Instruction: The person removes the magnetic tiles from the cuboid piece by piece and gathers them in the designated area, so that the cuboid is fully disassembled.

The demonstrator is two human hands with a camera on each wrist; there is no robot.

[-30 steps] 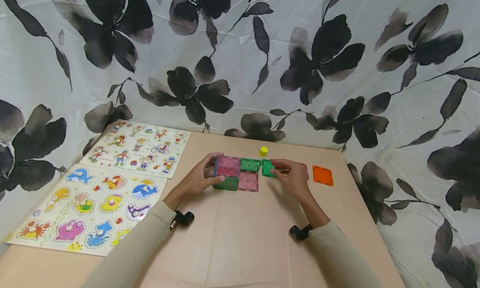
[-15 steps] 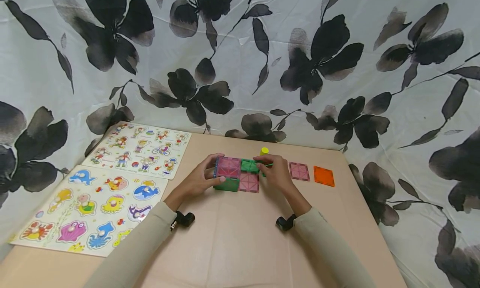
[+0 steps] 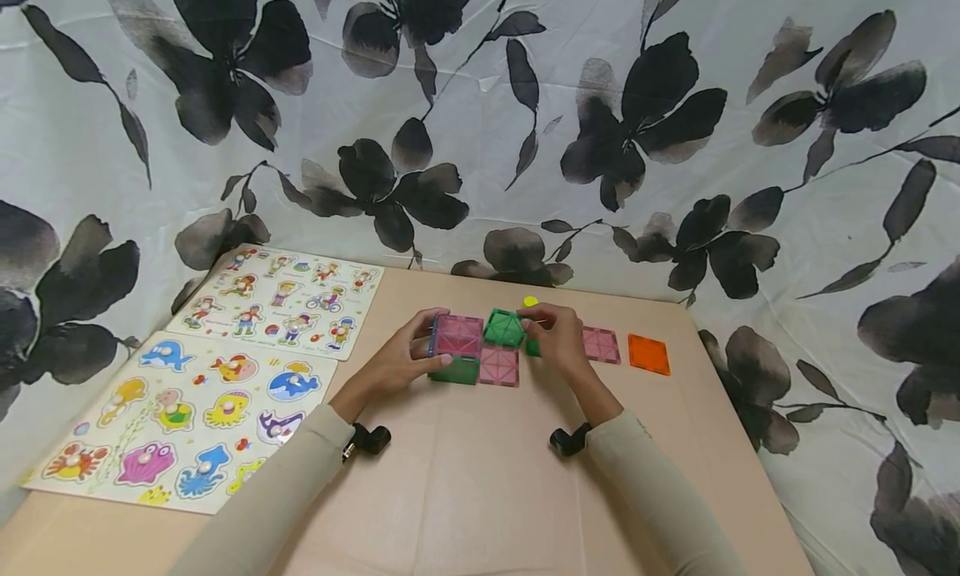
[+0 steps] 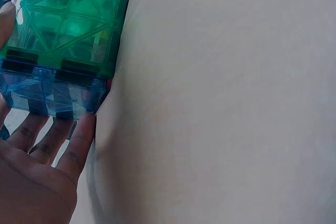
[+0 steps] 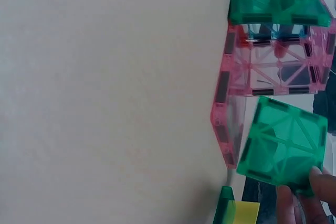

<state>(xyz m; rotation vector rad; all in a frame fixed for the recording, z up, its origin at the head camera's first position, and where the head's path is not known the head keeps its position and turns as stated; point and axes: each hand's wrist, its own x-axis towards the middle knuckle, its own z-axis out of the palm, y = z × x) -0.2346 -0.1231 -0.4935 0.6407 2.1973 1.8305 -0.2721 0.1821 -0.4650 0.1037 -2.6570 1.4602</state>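
Note:
On the table, my left hand (image 3: pixel 390 361) grips the left side of a box of clear magnetic tiles, its thumb at the front and fingers behind. The box has pink tiles (image 3: pixel 459 336), a green tile (image 4: pixel 71 19) and a blue tile (image 4: pixel 50 90), with another pink tile (image 3: pixel 499 365) at its right. My right hand (image 3: pixel 561 343) pinches a separate green magnetic tile (image 5: pixel 286 142) by one corner. That tile is tilted beside the box's pink side. Partly hidden behind the right hand is another green tile (image 3: pixel 532 348).
A pink tile (image 3: pixel 602 344) and an orange tile (image 3: pixel 648 354) lie to the right. A small yellow piece (image 3: pixel 530 302) is behind the right hand. Two picture puzzle boards (image 3: pixel 183 409) cover the table's left side, and a floral cloth (image 3: pixel 510 159) hangs behind.
My right hand has moved left from the green tile near the pink one and taken hold of the green tile beside the box, which is now turned askew. The left hand stays put.

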